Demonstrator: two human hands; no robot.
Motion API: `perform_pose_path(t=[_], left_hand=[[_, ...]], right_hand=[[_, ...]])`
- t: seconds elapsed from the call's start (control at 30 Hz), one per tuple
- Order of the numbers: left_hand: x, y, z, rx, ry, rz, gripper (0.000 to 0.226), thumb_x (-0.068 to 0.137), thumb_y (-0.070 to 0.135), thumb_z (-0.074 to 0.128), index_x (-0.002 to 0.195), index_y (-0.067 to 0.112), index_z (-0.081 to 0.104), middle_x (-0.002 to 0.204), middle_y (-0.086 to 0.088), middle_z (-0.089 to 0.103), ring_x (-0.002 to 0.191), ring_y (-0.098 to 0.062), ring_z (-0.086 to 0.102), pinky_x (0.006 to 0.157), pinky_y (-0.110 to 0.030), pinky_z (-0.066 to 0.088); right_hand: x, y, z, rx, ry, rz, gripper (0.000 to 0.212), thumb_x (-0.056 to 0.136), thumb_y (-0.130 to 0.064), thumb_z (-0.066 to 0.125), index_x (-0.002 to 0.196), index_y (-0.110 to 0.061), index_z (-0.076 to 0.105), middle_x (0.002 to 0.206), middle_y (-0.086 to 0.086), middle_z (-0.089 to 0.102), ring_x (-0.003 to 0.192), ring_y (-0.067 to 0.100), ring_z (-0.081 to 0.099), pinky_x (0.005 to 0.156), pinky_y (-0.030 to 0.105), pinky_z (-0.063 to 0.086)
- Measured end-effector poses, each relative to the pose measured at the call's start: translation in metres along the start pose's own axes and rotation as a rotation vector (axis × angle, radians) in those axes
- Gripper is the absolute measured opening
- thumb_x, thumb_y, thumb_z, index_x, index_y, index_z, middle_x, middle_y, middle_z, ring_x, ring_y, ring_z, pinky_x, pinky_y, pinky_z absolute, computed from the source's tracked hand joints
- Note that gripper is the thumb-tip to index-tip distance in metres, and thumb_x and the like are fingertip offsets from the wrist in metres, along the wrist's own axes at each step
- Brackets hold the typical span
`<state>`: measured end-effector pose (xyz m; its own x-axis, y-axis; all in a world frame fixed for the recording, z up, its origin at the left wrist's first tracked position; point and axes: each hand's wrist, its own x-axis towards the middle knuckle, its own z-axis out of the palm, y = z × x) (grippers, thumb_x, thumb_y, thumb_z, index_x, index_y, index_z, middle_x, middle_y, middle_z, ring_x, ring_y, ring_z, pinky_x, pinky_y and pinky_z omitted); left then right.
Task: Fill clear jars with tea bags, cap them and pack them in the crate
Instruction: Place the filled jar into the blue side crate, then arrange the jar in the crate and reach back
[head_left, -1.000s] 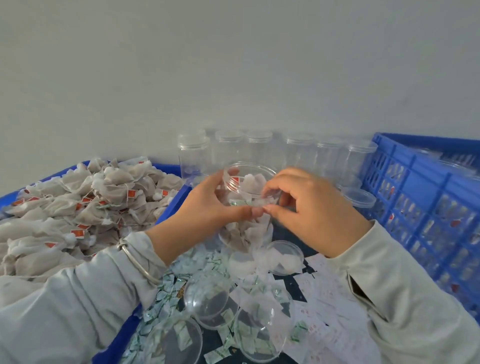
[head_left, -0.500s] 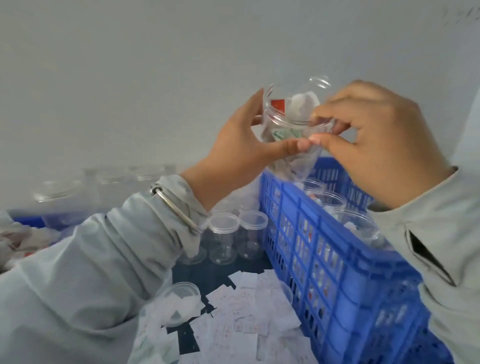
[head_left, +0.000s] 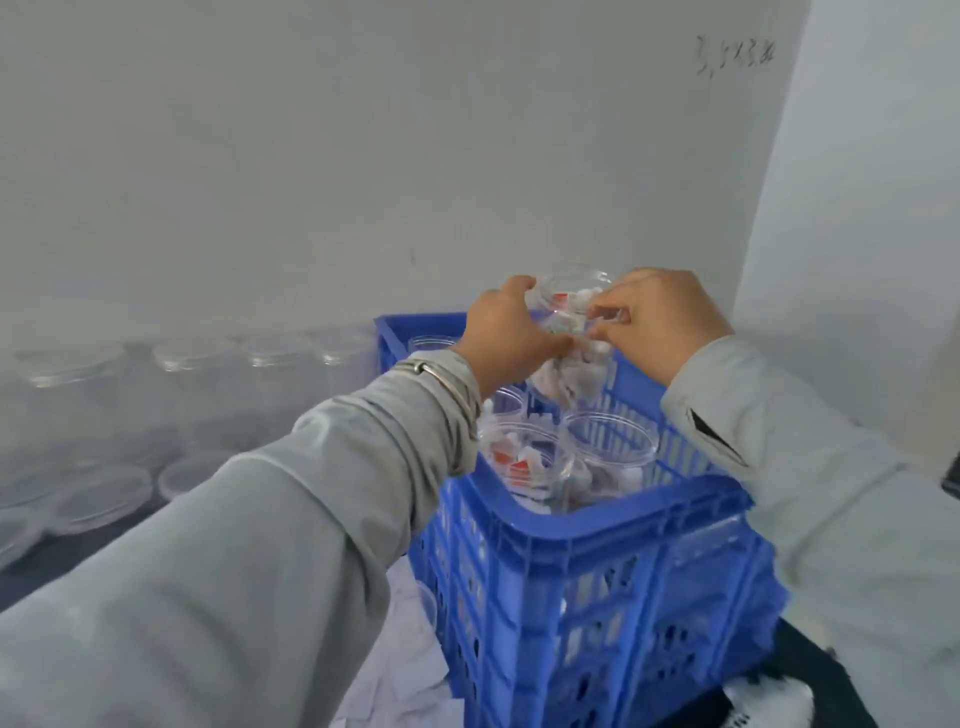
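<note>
Head view: both hands, left hand (head_left: 506, 332) and right hand (head_left: 660, 322), clasp the filled jar (head_left: 569, 332) over the crate (head_left: 597, 525); lower it upright into a free slot.

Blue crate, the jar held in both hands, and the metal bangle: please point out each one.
blue crate (head_left: 597, 530), head view, near top rim.
held jar (head_left: 571, 312), head view, clear upper wall between the hands.
metal bangle (head_left: 447, 382), head view, band on left wrist.

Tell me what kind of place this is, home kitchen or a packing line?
Probably a small hand-packing workstation, not a kitchen. Both hands hold a clear plastic jar of tea bags over a blue perforated plastic crate that holds more filled jars, and rows of empty clear jars line the plain wall.
</note>
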<state>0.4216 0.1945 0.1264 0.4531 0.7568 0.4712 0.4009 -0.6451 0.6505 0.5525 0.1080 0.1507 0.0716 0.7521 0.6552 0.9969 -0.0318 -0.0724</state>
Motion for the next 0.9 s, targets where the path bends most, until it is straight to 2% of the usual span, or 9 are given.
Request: perform_pose_path(t=[0.07, 0.13, 0.23, 0.3, 0.43, 0.53, 0.7, 0.83, 0.9], left_hand=[[-0.001, -0.013, 0.008, 0.06, -0.037, 0.009, 0.078, 0.077, 0.033, 0.077, 0.142, 0.014, 0.038, 0.139, -0.012, 0.043, 0.129, -0.025, 0.041, 0.106, -0.034, 0.036], [0.0, -0.023, 0.008, 0.055, -0.009, 0.021, 0.066, 0.079, 0.029, 0.074, 0.137, 0.016, 0.045, 0.137, -0.007, 0.045, 0.121, -0.019, 0.046, 0.094, -0.022, 0.037], [0.004, -0.028, 0.009, -0.005, 0.014, -0.011, 0.047, 0.08, 0.019, 0.07, 0.126, 0.016, 0.057, 0.123, -0.001, 0.057, 0.091, -0.006, 0.051, 0.068, -0.007, 0.036], [0.007, -0.03, 0.012, 0.02, -0.031, -0.049, 0.036, 0.081, 0.017, 0.066, 0.117, 0.018, 0.061, 0.099, 0.004, 0.062, 0.071, -0.004, 0.053, 0.052, -0.012, 0.038], [0.011, -0.035, 0.009, 0.03, -0.006, -0.196, 0.003, 0.084, 0.015, 0.058, 0.083, 0.015, 0.06, 0.071, -0.001, 0.054, 0.061, -0.017, 0.047, 0.058, -0.025, 0.04], [0.013, -0.035, 0.007, 0.046, 0.0, -0.292, 0.021, 0.084, 0.012, 0.054, 0.065, 0.012, 0.045, 0.06, -0.001, 0.039, 0.058, -0.017, 0.036, 0.06, -0.03, 0.038], [0.011, -0.034, 0.007, 0.015, 0.056, -0.333, 0.018, 0.08, 0.009, 0.055, 0.066, 0.008, 0.044, 0.058, -0.002, 0.037, 0.059, -0.017, 0.035, 0.062, -0.031, 0.039], [0.009, -0.032, 0.007, 0.04, 0.066, -0.295, 0.01, 0.081, 0.011, 0.055, 0.073, 0.008, 0.05, 0.059, -0.002, 0.039, 0.06, -0.018, 0.038, 0.063, -0.031, 0.041], [0.007, -0.032, 0.006, 0.044, 0.074, -0.279, 0.01, 0.081, 0.011, 0.055, 0.072, 0.009, 0.051, 0.057, -0.001, 0.039, 0.058, -0.017, 0.037, 0.062, -0.031, 0.042]], right_hand=[[0.002, 0.008, 0.018, -0.024, -0.097, 0.03, 0.022, 0.085, -0.024, 0.068, 0.104, -0.015, 0.073, 0.105, 0.013, 0.065, 0.101, 0.032, 0.06, 0.086, 0.033, 0.045], [0.003, 0.013, 0.029, -0.046, -0.163, 0.021, 0.019, 0.086, -0.025, 0.066, 0.101, -0.017, 0.074, 0.101, 0.012, 0.066, 0.099, 0.031, 0.06, 0.081, 0.029, 0.041], [0.005, 0.012, 0.038, -0.053, -0.246, 0.006, 0.016, 0.087, -0.025, 0.063, 0.097, -0.02, 0.075, 0.093, 0.009, 0.065, 0.094, 0.029, 0.059, 0.071, 0.026, 0.034], [0.006, 0.01, 0.041, -0.046, -0.287, 0.007, 0.018, 0.088, -0.024, 0.061, 0.099, -0.022, 0.075, 0.095, 0.006, 0.068, 0.093, 0.027, 0.06, 0.07, 0.024, 0.034], [0.003, 0.007, 0.045, -0.083, -0.39, 0.027, 0.021, 0.086, -0.021, 0.06, 0.097, -0.016, 0.076, 0.099, 0.004, 0.072, 0.092, 0.024, 0.061, 0.077, 0.028, 0.046], [0.001, 0.005, 0.046, -0.108, -0.5, 0.068, 0.025, 0.087, -0.019, 0.058, 0.1, -0.005, 0.073, 0.105, 0.011, 0.07, 0.101, 0.03, 0.062, 0.088, 0.039, 0.049], [-0.007, 0.001, 0.044, -0.068, -0.599, 0.129, 0.026, 0.089, -0.019, 0.054, 0.096, -0.003, 0.073, 0.091, 0.01, 0.072, 0.096, 0.026, 0.063, 0.085, 0.035, 0.05], [-0.011, 0.001, 0.043, 0.085, -0.615, 0.2, 0.032, 0.093, -0.03, 0.053, 0.082, -0.009, 0.074, 0.058, -0.008, 0.064, 0.066, 0.009, 0.059, 0.061, 0.017, 0.041], [-0.012, 0.001, 0.044, 0.136, -0.613, 0.211, 0.033, 0.094, -0.032, 0.052, 0.087, -0.008, 0.075, 0.058, -0.008, 0.063, 0.068, 0.011, 0.06, 0.061, 0.014, 0.039]])
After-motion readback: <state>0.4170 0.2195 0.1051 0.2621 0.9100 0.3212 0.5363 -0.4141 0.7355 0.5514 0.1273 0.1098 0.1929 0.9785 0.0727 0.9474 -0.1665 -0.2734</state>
